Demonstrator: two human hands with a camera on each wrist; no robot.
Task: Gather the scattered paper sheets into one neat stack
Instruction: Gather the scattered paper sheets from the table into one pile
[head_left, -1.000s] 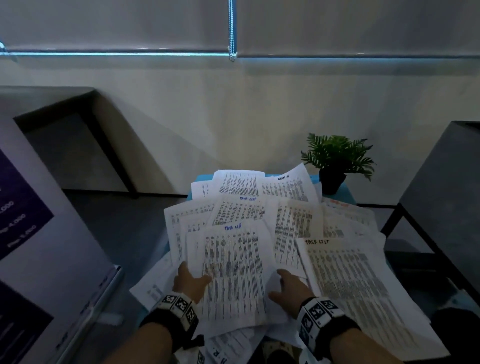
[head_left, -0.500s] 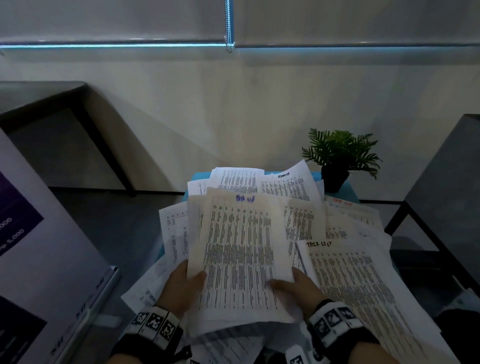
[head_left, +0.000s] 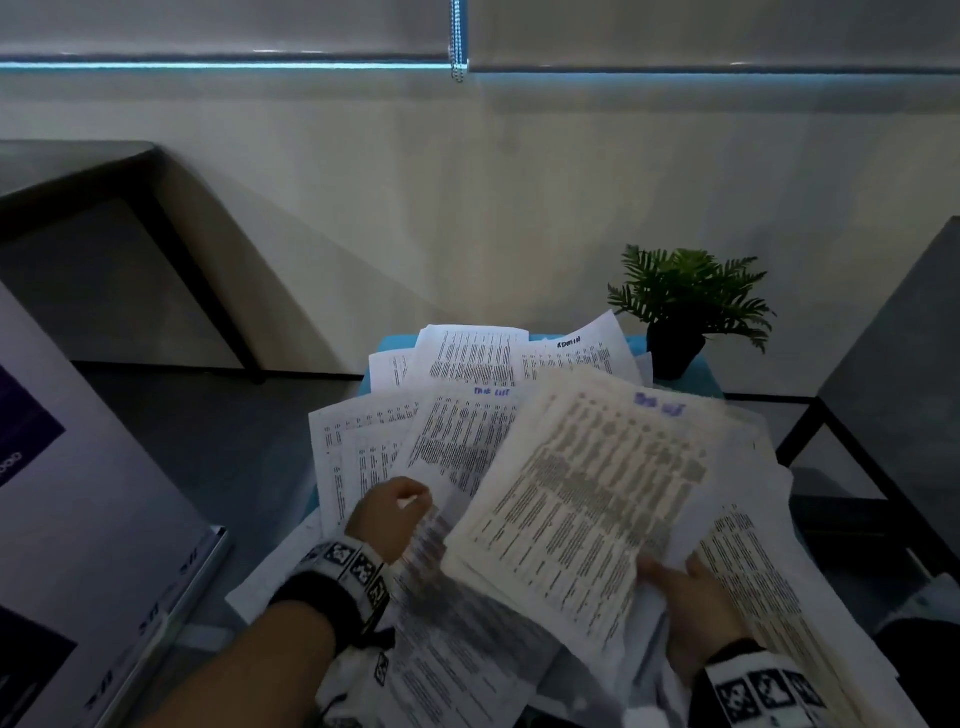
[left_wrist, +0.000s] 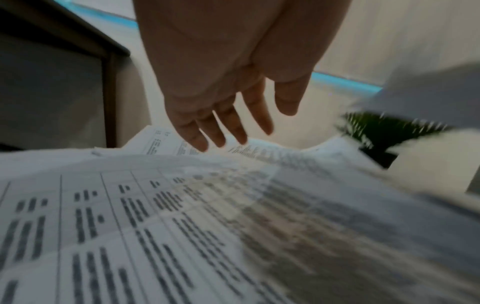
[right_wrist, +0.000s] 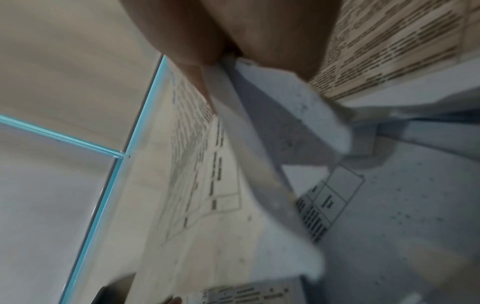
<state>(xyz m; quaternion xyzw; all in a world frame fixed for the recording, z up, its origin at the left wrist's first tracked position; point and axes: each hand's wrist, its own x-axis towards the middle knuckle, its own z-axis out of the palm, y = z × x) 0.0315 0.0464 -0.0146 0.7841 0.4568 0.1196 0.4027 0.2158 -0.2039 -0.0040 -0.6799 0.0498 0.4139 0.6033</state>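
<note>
Many printed paper sheets (head_left: 457, 441) lie scattered and overlapping on a small blue table (head_left: 395, 345). My right hand (head_left: 685, 592) grips a bundle of sheets (head_left: 597, 493) by its near corner, lifted and tilted toward the right over the pile. The right wrist view shows the thumb and palm (right_wrist: 233, 37) pinching the bundle's edge (right_wrist: 259, 144). My left hand (head_left: 392, 514) hovers at the bundle's left edge over the lying sheets. In the left wrist view its fingers (left_wrist: 233, 123) are spread and straight, holding nothing, above a printed sheet (left_wrist: 182, 226).
A small potted plant (head_left: 680, 306) stands at the table's back right corner. A dark table (head_left: 893, 364) is to the right, a dark desk (head_left: 78, 171) to the far left, and a large slanted board (head_left: 78, 519) close by on the left.
Both hands held the bundle before. Now the left hand has let go and the right hand has swung the bundle to the right, tilting it.
</note>
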